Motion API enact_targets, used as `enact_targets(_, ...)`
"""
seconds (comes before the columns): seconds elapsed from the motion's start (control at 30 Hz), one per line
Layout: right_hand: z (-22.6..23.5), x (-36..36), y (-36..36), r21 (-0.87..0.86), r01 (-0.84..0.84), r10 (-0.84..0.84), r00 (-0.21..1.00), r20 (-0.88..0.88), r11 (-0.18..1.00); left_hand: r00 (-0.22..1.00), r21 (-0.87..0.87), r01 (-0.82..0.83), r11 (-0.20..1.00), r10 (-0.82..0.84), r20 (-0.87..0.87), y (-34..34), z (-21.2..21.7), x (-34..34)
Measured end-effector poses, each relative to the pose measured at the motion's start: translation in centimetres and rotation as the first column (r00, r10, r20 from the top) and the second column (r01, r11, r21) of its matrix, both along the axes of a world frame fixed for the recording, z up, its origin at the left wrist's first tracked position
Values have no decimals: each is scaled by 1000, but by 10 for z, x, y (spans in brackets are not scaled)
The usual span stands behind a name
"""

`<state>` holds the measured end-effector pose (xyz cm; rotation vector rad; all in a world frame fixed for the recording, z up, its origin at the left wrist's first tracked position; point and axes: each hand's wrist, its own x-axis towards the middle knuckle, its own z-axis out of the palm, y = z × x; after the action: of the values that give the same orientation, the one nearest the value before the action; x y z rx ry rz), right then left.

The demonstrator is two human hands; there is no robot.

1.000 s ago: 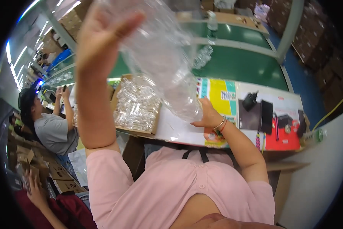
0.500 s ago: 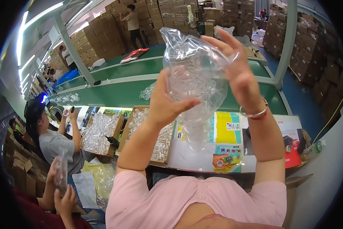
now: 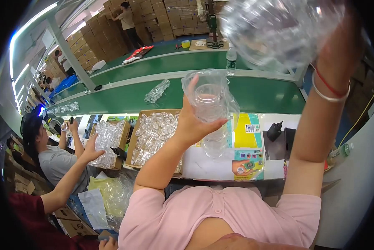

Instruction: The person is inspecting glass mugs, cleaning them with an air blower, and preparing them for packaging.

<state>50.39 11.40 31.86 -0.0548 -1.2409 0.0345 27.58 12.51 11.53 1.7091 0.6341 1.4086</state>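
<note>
The green conveyor belt point(image 3: 153, 98) runs across the far side of your bench, with one bundle of clear bottles point(image 3: 156, 91) lying on it and a lone capped bottle point(image 3: 231, 60) standing further back; nearer you, the white worktable point(image 3: 203, 164) carries the open cardboard box point(image 3: 130, 143), which looks well stocked with loose clear plastic pieces — so by my reading most of the stock has yet to be handled. To your left a co-worker's hand point(image 3: 89, 152) rests on a second box of the same clear pieces. Now to what you hold: your right hand point(image 3: 341, 46) is raised high at the upper right, fingers closed around the top of a large clear plastic bag point(image 3: 278, 29), which looks stretched out and blurred in the air. Your left hand point(image 3: 193, 125) is up in front of you over the table, wrapped round a clear plastic cup point(image 3: 207, 100) that sits inside the lower part of the film, thumb on one side and fingers on the other — a firm, full grasp. Whether the two stretches of film are one bag I cannot tell. I judge the bagging of this piece to be under way and not finished: the film is loose and unsealed, and nothing bagged lies on the table beside the yellow card point(image 3: 245, 131) or the small black bottle point(image 3: 274, 131).
</note>
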Motion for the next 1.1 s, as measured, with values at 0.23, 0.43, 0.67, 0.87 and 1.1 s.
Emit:
enact_targets(0.23, -153, 46, 22, -16, 656, -566, 664, 488, 755, 987, 46, -83, 996, 88, -132, 1, -6, -5)
enact_targets(0.43, -309, 32, 6, -550, 443, -9, 784, 621, 708, 972, 75, -129, 989, 141, -189, 3, -11, -9)
enact_targets(0.67, -330, 45, -2, -387, 608, -184, 668, 721, 694, 984, 50, -75, 996, 82, -157, 4, -13, -9)
enact_targets(0.87, -289, 44, -4, -435, 536, -175, 752, 635, 724, 988, 23, -60, 998, 63, -141, 4, -15, -11)
enact_targets(1.1, -197, 58, -11, -416, 632, -570, 773, 279, 653, 946, -3, -84, 996, 79, -313, 3, -24, -19)
